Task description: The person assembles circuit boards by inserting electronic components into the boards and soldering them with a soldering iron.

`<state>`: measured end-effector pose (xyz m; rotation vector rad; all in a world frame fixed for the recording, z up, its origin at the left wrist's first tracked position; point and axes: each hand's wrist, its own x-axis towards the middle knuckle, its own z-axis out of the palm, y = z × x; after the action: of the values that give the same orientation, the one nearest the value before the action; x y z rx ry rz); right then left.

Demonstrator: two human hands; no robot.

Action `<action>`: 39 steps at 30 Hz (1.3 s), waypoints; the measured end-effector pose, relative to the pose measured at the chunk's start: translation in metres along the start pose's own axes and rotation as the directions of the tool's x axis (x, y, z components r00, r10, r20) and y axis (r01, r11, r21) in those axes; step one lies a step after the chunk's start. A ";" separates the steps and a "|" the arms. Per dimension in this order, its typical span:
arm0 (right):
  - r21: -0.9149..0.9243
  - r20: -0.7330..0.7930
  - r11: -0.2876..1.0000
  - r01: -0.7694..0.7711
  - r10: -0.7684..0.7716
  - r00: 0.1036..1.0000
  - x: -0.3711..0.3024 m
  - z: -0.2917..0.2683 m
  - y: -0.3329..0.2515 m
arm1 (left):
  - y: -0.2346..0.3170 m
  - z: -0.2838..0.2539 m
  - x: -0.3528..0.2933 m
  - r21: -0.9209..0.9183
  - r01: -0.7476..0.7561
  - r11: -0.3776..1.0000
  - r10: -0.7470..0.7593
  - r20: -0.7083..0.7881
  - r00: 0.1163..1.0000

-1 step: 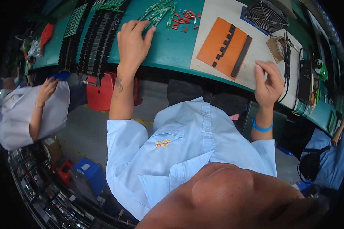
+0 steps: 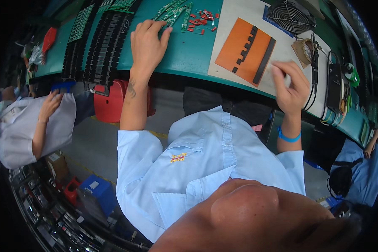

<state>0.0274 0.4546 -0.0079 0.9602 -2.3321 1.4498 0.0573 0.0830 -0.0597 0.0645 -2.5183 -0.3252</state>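
The plate (image 2: 252, 53) lies on the sheet (image 2: 243, 8). Left of it are small parts (image 2: 198, 22), circuit boards (image 2: 172, 16) and, farthest, racks (image 2: 106, 46). Behind it, rightward, stands the fan (image 2: 290, 18).

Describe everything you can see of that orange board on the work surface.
The orange board is a thin, flat, four-sided sheet, perhaps plastic, lying at an angle on the pale mat. Two dark markings or pieces cross it: a toothed strip near the middle and a straight strip along the right edge. The right hand is close to that edge, apparently not touching.
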 end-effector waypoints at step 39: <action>0.013 0.058 0.964 0.265 -0.265 0.962 0.072 0.098 0.005 | 0.092 -0.002 -0.031 -0.782 0.366 0.504 -0.420 0.148 0.895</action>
<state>-0.0166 0.3423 -0.0227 1.2769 -2.1379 1.3375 0.0859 0.1749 -0.0528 0.2911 -2.0277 -1.5970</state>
